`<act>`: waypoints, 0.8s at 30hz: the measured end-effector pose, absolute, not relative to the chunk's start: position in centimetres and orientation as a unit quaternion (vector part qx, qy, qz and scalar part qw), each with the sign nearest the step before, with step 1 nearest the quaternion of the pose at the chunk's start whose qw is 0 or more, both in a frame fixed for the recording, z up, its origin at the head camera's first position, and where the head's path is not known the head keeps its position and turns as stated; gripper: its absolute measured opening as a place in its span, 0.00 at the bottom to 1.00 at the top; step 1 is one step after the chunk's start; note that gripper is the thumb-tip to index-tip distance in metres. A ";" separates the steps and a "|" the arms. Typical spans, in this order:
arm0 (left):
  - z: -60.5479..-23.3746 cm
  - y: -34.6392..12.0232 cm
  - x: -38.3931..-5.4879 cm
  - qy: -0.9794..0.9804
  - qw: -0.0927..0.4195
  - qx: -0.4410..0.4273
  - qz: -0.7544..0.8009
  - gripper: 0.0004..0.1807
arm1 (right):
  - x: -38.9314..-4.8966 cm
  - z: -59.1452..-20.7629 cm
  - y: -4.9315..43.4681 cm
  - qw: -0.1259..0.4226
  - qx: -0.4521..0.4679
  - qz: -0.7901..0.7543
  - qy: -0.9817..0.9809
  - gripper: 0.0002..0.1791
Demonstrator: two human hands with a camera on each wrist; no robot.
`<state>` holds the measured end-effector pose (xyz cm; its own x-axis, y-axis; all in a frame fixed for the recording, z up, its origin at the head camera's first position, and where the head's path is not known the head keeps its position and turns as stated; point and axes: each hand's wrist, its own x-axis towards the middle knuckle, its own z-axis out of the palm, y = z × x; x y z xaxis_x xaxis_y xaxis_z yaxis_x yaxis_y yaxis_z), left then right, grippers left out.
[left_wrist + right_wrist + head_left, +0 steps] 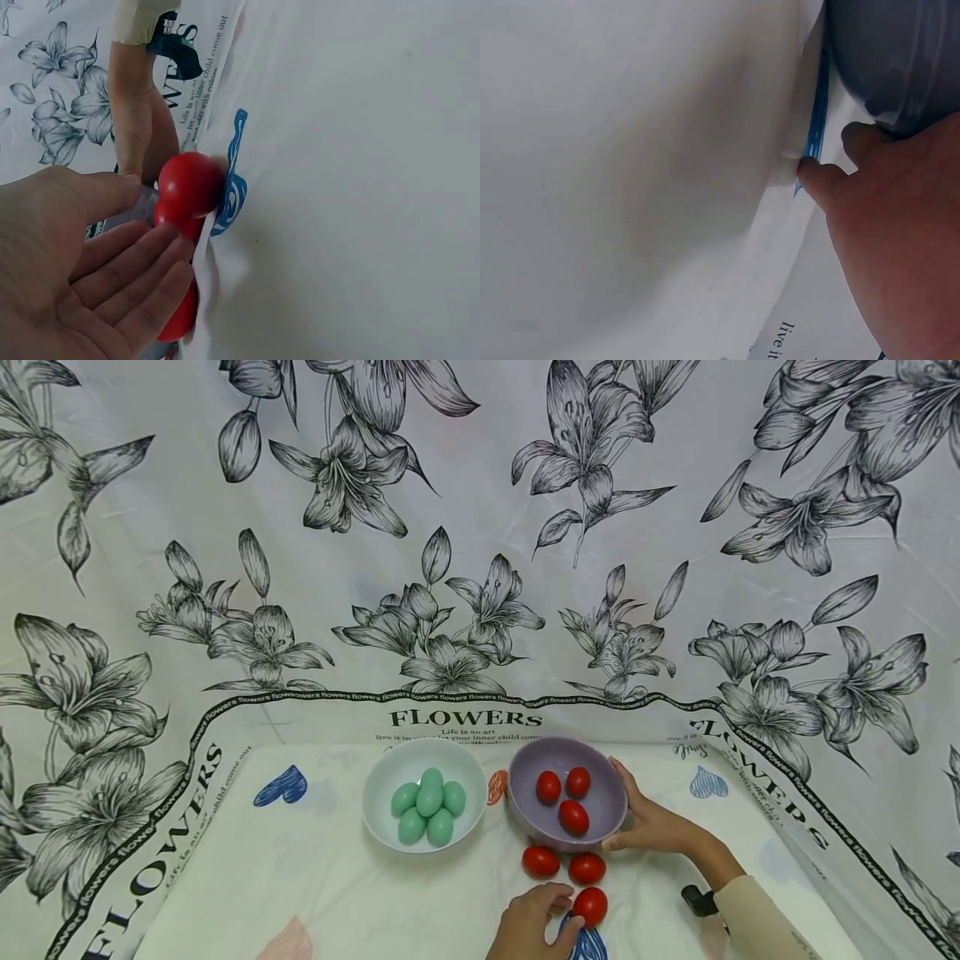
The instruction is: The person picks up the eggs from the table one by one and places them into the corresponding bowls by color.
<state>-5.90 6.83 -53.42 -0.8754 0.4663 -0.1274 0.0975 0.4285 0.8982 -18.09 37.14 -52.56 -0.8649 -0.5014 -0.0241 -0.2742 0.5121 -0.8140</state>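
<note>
Three red eggs lie inside a purple bowl [525,810]. On the table below it are two more red eggs, one on the left [541,862] and one on the right [587,868], plus a nearer red egg [590,907]. My left hand [534,922] is beside that nearest egg, fingers loosely bent and thumb apart; in the left wrist view the palm shows nothing held. My right hand [652,825] holds the purple bowl's right side, fingers toward the far rim and thumb at the near side. In the right wrist view the bowl [900,60] partly hides its fingertips.
Left of the purple bowl stands a white bowl [378,818] with several green eggs [429,800]. A pale cloth printed with hearts covers the table [315,860]. Behind it hangs a flower-patterned cloth [480,543]. A black device [699,900] sits at the right wrist.
</note>
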 end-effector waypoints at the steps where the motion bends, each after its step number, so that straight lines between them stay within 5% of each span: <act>1: -53.3 7.0 -6.0 0.831 0.185 0.169 0.496 0.21 | -18.1 -52.5 37.2 0.128 -0.226 -0.439 0.860 0.79; 8: -52.5 7.7 -7.6 0.866 0.205 0.221 0.398 0.34 | -18.0 -52.5 37.2 0.127 -0.226 -0.446 0.857 0.79; 24: -52.9 9.7 -9.5 0.846 0.190 0.337 0.366 0.30 | -18.0 -52.4 37.1 0.138 -0.222 -0.464 0.846 0.77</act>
